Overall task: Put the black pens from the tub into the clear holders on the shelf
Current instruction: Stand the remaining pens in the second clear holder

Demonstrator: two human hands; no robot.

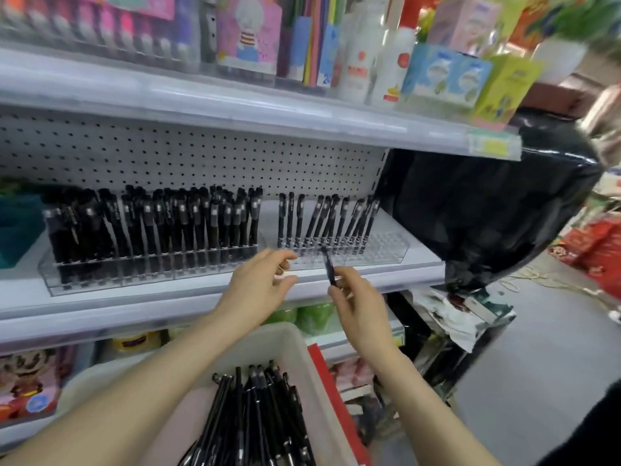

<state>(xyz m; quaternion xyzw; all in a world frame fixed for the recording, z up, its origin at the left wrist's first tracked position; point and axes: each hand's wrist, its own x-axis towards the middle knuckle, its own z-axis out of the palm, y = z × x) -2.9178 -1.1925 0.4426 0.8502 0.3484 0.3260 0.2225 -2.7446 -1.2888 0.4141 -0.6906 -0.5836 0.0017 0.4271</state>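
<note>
Several black pens (255, 418) lie in a pale tub (295, 344) at the bottom centre. My right hand (356, 304) grips one black pen (327, 265) upright, just in front of the right clear holder (379, 250), which is partly filled with standing pens. My left hand (262, 280) hovers at the shelf edge beside it, fingers apart and holding nothing. The left clear holder (111, 277) is packed with black pens.
A white shelf (188, 294) carries both holders, with pegboard behind. Above it is a shelf of colourful stationery and bottles (386, 55). A black plastic bag (497, 210) hangs at the right. A teal basket (16, 227) sits far left. Goods fill the lower shelf.
</note>
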